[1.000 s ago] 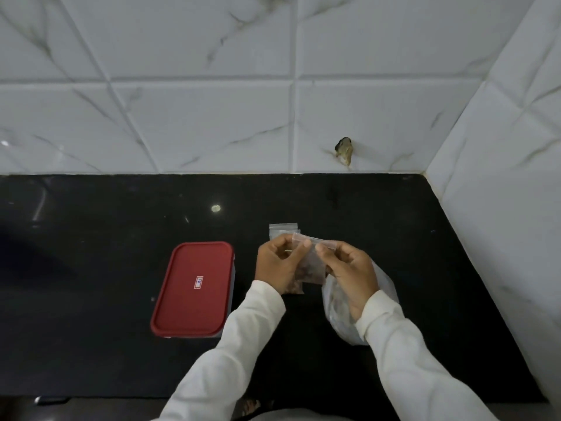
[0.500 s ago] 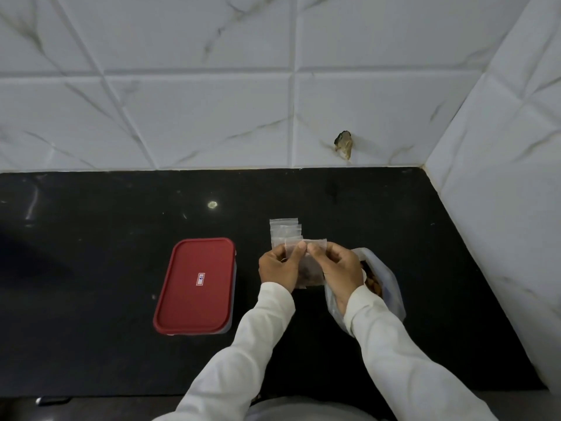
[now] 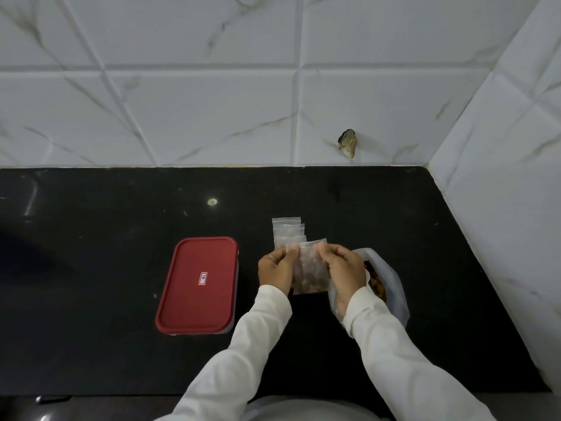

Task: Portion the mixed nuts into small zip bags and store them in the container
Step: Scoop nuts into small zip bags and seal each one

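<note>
A small clear zip bag with brown nuts in it hangs upright between my hands. My left hand pinches its top left corner and my right hand pinches the top edge near the right. A short stack of empty zip bags lies flat on the counter just beyond my fingers. Behind my right wrist a large clear bag of mixed nuts stands with its mouth open. The container with a red lid sits closed to the left.
The black stone counter runs to a white tiled wall at the back and another on the right. A small dark chip marks the back wall. The counter's front edge lies near my body.
My hands have drawn closer together along the top edge of the small bag. The view has shifted slightly, showing more of the stack of empty bags and the open nut bag.
</note>
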A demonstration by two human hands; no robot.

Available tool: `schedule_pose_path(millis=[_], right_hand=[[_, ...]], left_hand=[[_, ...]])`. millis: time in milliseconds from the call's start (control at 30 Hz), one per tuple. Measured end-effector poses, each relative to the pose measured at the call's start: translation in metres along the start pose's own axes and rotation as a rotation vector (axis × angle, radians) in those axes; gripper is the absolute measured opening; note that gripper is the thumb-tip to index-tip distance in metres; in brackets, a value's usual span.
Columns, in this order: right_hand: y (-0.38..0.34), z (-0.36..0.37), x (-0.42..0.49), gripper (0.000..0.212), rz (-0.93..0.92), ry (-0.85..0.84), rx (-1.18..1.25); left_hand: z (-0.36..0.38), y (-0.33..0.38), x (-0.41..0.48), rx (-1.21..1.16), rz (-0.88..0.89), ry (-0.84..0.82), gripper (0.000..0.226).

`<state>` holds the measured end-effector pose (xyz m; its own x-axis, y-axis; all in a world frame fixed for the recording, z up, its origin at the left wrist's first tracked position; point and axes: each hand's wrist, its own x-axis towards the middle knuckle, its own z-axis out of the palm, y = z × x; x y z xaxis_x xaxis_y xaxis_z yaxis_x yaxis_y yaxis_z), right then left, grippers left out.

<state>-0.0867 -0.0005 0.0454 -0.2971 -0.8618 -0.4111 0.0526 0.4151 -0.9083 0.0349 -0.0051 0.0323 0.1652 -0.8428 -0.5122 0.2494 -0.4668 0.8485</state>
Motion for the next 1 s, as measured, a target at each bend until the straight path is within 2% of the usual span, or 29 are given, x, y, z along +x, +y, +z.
schedule_pose_path(millis=[167, 233, 367, 500, 567, 700, 833, 1000], right_hand=[[0.012, 0.002, 0.000, 0.018, -0.034, 0.053, -0.091], [0.012, 0.001, -0.002, 0.019, -0.060, 0.069, -0.111], [0.015, -0.001, -0.005, 0.024, -0.078, -0.031, -0.044], [0.031, 0.002, -0.001, 0.019, -0.092, 0.043, -0.100], [0.039, 0.005, -0.001, 0.018, -0.097, 0.032, -0.178], [0.050, 0.006, -0.002, 0.007, -0.144, -0.056, -0.270], [0.052, 0.006, 0.003, 0.007, -0.123, -0.009, -0.296], [0.049, 0.012, 0.011, 0.010, -0.089, -0.014, -0.377]], left_hand=[[-0.001, -0.007, -0.002, 0.159, 0.113, 0.097, 0.011], [-0.001, -0.011, -0.004, 0.136, 0.120, 0.062, 0.013], [-0.006, -0.014, -0.003, 0.131, 0.144, 0.012, 0.013], [-0.007, -0.022, 0.001, 0.259, 0.198, -0.010, 0.010], [-0.007, -0.026, 0.003, 0.330, 0.176, 0.029, 0.008], [-0.012, -0.030, 0.007, 0.329, 0.120, 0.101, 0.010], [-0.021, -0.040, 0.005, 0.351, 0.165, 0.225, 0.011], [-0.023, -0.044, 0.005, 0.374, 0.123, 0.268, 0.012]])
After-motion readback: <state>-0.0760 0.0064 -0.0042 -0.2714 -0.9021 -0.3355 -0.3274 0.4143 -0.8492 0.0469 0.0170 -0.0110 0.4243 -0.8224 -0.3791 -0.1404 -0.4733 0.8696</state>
